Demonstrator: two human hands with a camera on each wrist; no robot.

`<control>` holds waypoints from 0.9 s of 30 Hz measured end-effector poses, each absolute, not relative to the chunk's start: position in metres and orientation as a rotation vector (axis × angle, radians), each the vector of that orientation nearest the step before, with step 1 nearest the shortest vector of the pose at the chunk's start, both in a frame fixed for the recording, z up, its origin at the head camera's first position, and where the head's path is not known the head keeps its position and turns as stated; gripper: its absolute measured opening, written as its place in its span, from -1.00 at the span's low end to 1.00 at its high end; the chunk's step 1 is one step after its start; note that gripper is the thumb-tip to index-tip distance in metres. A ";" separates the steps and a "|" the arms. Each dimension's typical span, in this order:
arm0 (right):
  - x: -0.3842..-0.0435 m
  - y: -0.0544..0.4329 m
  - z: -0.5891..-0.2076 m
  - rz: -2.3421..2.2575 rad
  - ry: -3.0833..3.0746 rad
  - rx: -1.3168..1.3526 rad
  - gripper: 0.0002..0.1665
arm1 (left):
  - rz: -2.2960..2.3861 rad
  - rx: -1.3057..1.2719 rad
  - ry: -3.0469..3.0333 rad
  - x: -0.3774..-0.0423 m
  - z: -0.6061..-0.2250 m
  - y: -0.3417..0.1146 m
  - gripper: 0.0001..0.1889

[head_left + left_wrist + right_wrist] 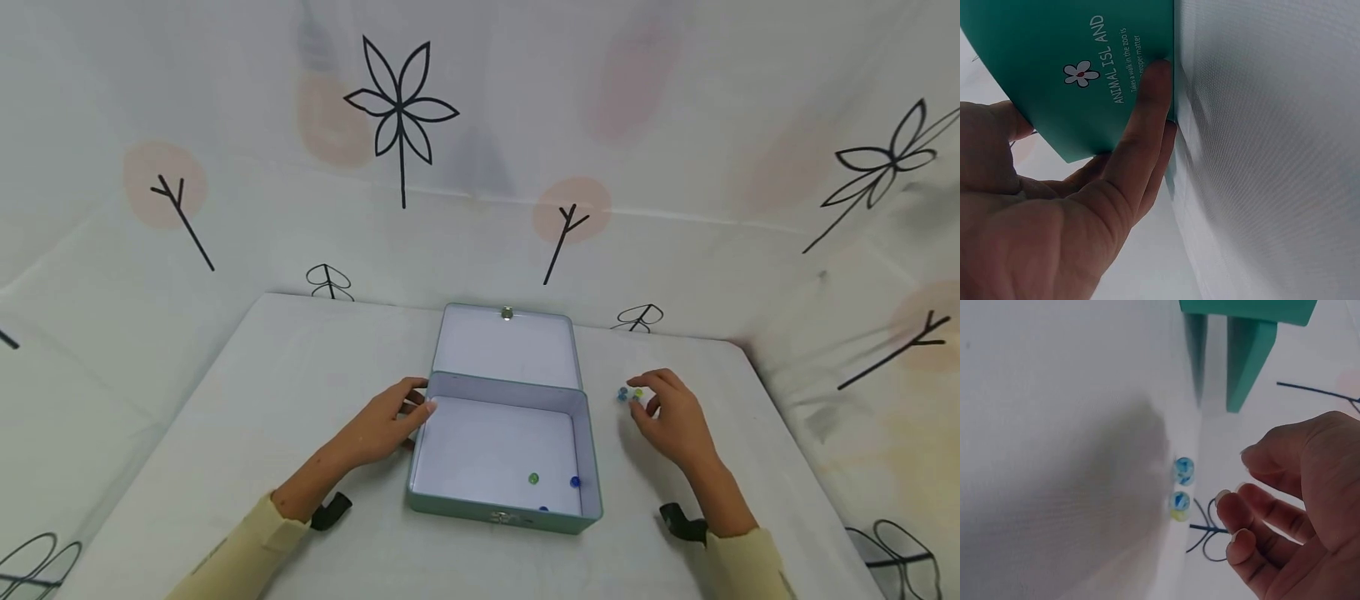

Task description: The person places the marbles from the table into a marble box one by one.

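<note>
A green metal box [480, 450] with a pale inside lies with its lid [510, 346] folded back. My left hand [390, 423] grips its left wall, thumb over the rim and fingers along the outside. In the left wrist view those fingers lie against the printed green side [1079, 37]. Inside the box are a green marble [533, 478] and two blue marbles [575, 482], one partly hidden by the front wall. Right of the box, my right hand [671, 421] hovers with bent, parted fingers beside blue marbles [1184, 470] and a yellow marble [1179, 515], apart from them in the right wrist view.
A white cloth covers the table [300, 350]. Behind it and at both sides hangs a pale sheet [480, 167] with drawn flowers and twigs. A clasp [507, 313] sits on the lid's far edge, and a latch [501, 517] on the box's front.
</note>
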State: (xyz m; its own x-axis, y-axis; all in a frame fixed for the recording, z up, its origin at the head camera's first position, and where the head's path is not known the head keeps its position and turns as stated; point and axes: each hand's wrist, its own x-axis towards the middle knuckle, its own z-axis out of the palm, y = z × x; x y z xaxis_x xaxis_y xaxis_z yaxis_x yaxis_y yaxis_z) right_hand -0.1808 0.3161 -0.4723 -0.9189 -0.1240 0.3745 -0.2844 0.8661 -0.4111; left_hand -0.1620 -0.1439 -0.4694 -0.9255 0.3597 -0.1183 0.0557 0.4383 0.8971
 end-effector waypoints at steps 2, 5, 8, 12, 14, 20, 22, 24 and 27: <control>-0.185 0.320 -0.475 0.669 -2.723 0.281 -0.66 | 1.486 0.360 2.399 -0.162 -0.469 -0.144 -0.30; -0.191 0.325 -0.479 0.667 -2.757 0.249 -0.66 | 1.481 0.360 2.394 -0.162 -0.468 -0.143 -0.30; -0.198 0.330 -0.483 0.659 -2.794 0.216 -0.65 | 1.483 0.360 2.391 -0.161 -0.468 -0.143 -0.30; -0.203 0.335 -0.488 0.657 -2.861 0.147 -0.65 | 1.485 0.362 2.383 -0.162 -0.468 -0.143 -0.31; -0.205 0.336 -0.489 0.653 -2.899 0.116 -0.65 | 1.486 0.360 2.382 -0.162 -0.468 -0.143 -0.31; -0.208 0.339 -0.492 0.650 -2.935 0.113 -0.67 | 1.482 0.360 2.393 -0.162 -0.469 -0.144 -0.31; -0.208 0.340 -0.492 0.650 -2.933 0.120 -0.69 | 1.483 0.360 2.392 -0.162 -0.469 -0.145 -0.30; -0.209 0.340 -0.492 0.649 -2.933 0.119 -0.71 | 1.487 0.359 2.388 -0.162 -0.470 -0.145 -0.30; -0.210 0.341 -0.493 0.647 -2.929 0.112 -0.73 | 1.479 0.361 2.392 -0.163 -0.471 -0.145 -0.30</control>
State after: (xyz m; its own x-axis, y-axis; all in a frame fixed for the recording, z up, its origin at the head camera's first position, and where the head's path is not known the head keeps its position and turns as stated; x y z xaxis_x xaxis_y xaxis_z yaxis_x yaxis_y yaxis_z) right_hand -0.2096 0.3406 -0.4928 -0.9874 -0.0424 0.1524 -0.1026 0.9048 -0.4134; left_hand -0.1630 -0.1451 -0.4710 -0.9218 0.3670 -0.1249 0.0521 0.4366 0.8981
